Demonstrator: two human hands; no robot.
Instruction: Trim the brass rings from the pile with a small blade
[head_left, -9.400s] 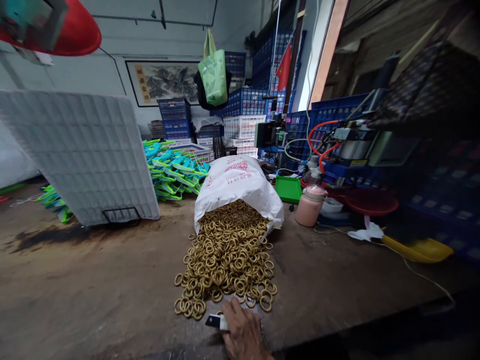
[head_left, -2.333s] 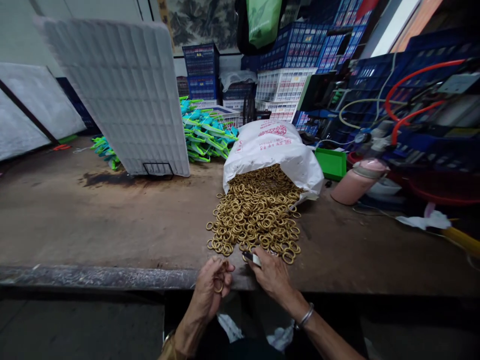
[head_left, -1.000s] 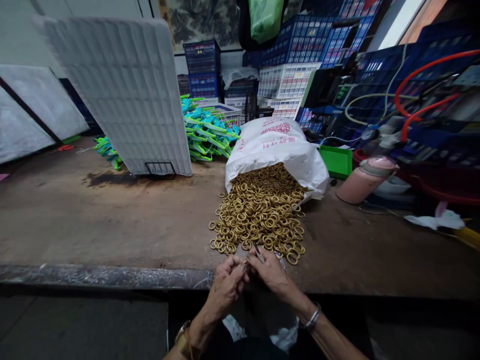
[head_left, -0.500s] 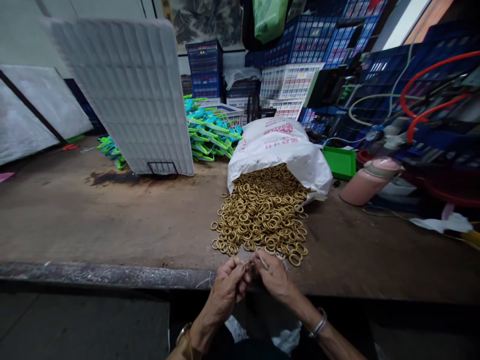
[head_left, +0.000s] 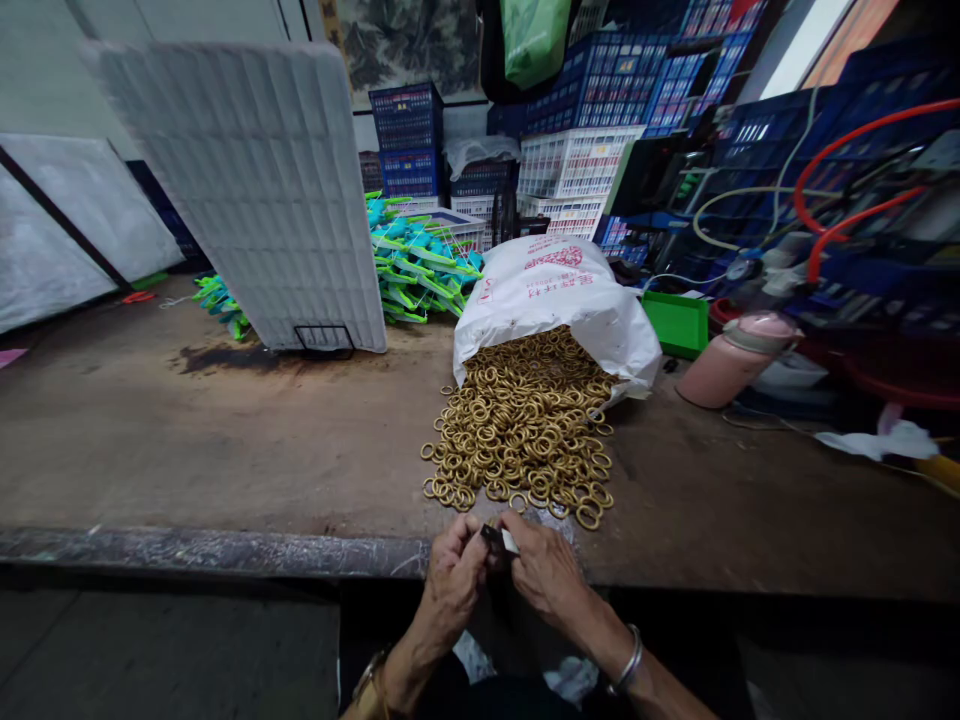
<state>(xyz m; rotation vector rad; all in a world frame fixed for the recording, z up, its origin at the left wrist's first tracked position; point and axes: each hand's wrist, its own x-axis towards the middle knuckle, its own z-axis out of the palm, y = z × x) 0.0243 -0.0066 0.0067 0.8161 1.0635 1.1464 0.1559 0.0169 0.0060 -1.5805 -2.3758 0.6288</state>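
**Bare hands meet over a short white-handled tool with a dark tip (head_left: 509,541) at the front edge of the brown wooden counter (head_left: 225,430)**

Head view: The right hand (head_left: 547,568), with a silver metal bangle (head_left: 631,660) at its wrist, has its grip closed around the tool, whose dark tip points toward the left hand's fingertips. The left hand (head_left: 451,572) has its grip curled closed, thumb over bent fingers; whether it pinches anything small cannot be told. Both hands are just above the counter's front edge, nearly touching.

Just beyond them, a loose heap of brass-coloured round rings (head_left: 521,440) spreads toward that edge, spilling from the open mouth of a white plastic sack with red print (head_left: 551,285). The sack lies on its side farther back, more rings inside.

Right of the sack are a shallow green plastic tray (head_left: 675,328) and, nearer the front edge, a pink rounded bottle (head_left: 731,368). Toward the counter's left end, a tall white ribbed panel (head_left: 247,200) leans in a black wire stand (head_left: 349,340), with bright green and turquoise plastic pieces (head_left: 420,265) piled behind it. Blue plastic crates (head_left: 409,120) and white plastic crates (head_left: 574,160) are stacked past the counter's back edge.
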